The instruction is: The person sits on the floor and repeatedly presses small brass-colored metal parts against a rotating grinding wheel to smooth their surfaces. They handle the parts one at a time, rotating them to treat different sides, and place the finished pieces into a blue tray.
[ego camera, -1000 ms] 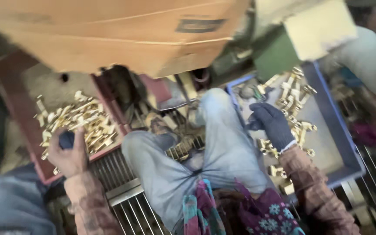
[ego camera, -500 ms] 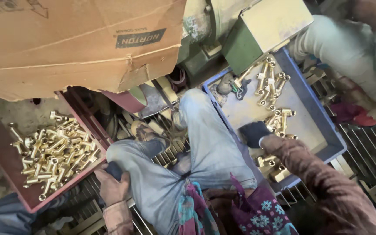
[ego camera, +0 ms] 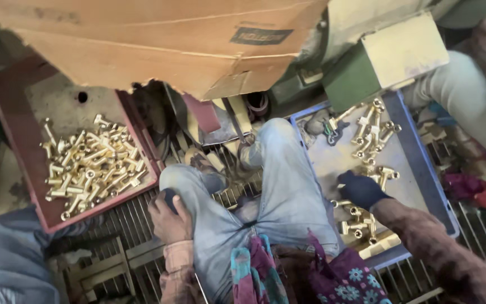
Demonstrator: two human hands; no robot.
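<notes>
My right hand (ego camera: pixel 361 190) – gloved, fingers curled shut over brass fittings (ego camera: pixel 373 135) in the blue tray (ego camera: pixel 423 163) – sorts by feel; left hand (ego camera: pixel 169 217), grip unclear, rests at my knee beside the red tray (ego camera: pixel 7 112).

Cardboard box (ego camera: pixel 158 45) overhangs the top of view. Green machine housing (ego camera: pixel 351 84) with a cream block (ego camera: pixel 405 49) sits behind it, top right. Metal floor grating (ego camera: pixel 136 217) runs underneath. Red cloth (ego camera: pixel 476 191) at the right edge. Another person's grey sleeve (ego camera: pixel 457 93) top right.
</notes>
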